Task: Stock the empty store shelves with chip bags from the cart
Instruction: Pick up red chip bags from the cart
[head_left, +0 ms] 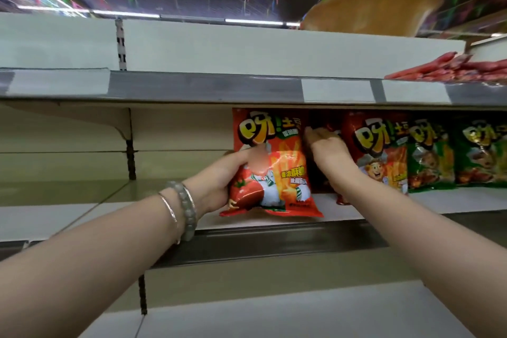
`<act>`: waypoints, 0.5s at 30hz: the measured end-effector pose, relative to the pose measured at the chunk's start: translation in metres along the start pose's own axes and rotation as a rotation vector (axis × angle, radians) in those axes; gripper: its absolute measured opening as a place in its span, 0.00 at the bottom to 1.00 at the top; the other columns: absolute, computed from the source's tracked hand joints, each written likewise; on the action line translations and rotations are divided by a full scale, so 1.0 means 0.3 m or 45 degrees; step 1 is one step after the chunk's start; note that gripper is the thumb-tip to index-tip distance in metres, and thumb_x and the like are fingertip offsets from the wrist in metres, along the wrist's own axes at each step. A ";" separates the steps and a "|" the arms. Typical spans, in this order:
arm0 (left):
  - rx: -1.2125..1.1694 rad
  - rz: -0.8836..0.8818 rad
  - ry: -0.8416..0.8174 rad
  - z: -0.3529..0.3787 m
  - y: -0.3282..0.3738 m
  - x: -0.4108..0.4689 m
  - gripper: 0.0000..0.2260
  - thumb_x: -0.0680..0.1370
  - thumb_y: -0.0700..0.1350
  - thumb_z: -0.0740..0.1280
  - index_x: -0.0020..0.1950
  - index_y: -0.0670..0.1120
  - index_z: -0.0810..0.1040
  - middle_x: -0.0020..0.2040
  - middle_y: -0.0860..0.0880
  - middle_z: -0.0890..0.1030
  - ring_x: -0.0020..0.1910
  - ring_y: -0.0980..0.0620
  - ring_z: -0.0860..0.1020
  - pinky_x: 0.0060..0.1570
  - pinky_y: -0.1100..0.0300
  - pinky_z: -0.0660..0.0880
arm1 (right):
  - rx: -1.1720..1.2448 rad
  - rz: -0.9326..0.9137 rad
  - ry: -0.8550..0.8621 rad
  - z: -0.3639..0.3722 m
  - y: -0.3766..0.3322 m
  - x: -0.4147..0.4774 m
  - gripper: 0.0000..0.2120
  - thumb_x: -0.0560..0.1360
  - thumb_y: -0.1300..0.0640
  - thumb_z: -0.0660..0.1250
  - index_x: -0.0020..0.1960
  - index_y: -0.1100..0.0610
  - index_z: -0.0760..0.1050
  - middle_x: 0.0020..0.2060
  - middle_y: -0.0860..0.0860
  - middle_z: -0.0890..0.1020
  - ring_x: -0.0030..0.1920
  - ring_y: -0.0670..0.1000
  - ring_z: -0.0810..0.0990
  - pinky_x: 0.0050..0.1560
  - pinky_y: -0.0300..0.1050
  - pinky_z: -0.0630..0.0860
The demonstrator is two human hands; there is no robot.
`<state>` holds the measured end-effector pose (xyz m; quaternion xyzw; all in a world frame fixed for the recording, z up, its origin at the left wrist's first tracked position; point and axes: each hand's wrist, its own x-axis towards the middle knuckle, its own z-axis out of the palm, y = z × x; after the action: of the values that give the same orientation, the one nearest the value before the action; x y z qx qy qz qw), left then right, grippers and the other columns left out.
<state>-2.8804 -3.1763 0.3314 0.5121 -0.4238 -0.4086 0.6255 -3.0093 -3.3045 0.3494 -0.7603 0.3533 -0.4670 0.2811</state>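
Observation:
My left hand (219, 175) grips the left side of a red chip bag (274, 167), which stands upright at the front of the middle shelf (452, 200). My right hand (326, 145) reaches past that bag's right edge, fingers curled on a darker red bag (321, 123) standing behind it. Another red bag (381, 151) stands just to the right, then two green bags (430, 156) (482, 156). The cart is out of view.
The middle shelf's left half (68, 189) holds nothing. The upper shelf (192, 85) overhangs close above the bags, with red packets (452, 68) lying on its right end. A lower shelf (301, 310) sits under my arms. A straw hat brim (378, 8) shows at the top.

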 end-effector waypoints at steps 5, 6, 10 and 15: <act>0.052 -0.003 0.002 0.084 -0.025 0.064 0.07 0.75 0.47 0.68 0.51 0.47 0.79 0.42 0.46 0.84 0.35 0.51 0.83 0.36 0.60 0.81 | 0.130 -0.035 -0.214 -0.028 0.019 -0.089 0.17 0.75 0.41 0.62 0.52 0.54 0.69 0.39 0.51 0.78 0.40 0.50 0.78 0.41 0.42 0.74; 0.088 -0.018 0.013 0.096 -0.030 0.070 0.06 0.75 0.47 0.68 0.51 0.47 0.79 0.42 0.46 0.84 0.35 0.52 0.83 0.34 0.61 0.80 | 0.107 -0.010 -0.213 -0.032 0.029 -0.085 0.15 0.75 0.41 0.63 0.46 0.54 0.69 0.34 0.51 0.76 0.36 0.50 0.77 0.37 0.42 0.73; 0.220 -0.025 0.079 0.110 -0.054 0.093 0.05 0.75 0.47 0.69 0.50 0.48 0.77 0.46 0.46 0.83 0.43 0.50 0.82 0.42 0.58 0.79 | 0.100 0.048 -0.254 -0.047 0.043 -0.070 0.25 0.76 0.44 0.64 0.65 0.60 0.66 0.46 0.56 0.81 0.47 0.55 0.80 0.49 0.47 0.76; 0.275 -0.041 0.096 0.118 -0.058 0.102 0.01 0.76 0.45 0.67 0.47 0.49 0.77 0.45 0.46 0.83 0.42 0.50 0.82 0.41 0.58 0.79 | 0.041 0.076 -0.276 -0.043 0.038 -0.077 0.25 0.78 0.46 0.61 0.63 0.66 0.69 0.54 0.65 0.79 0.54 0.62 0.79 0.58 0.55 0.75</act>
<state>-2.9059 -3.2181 0.3217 0.5982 -0.4331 -0.3512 0.5755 -3.0313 -3.2939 0.3342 -0.7909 0.3356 -0.3792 0.3437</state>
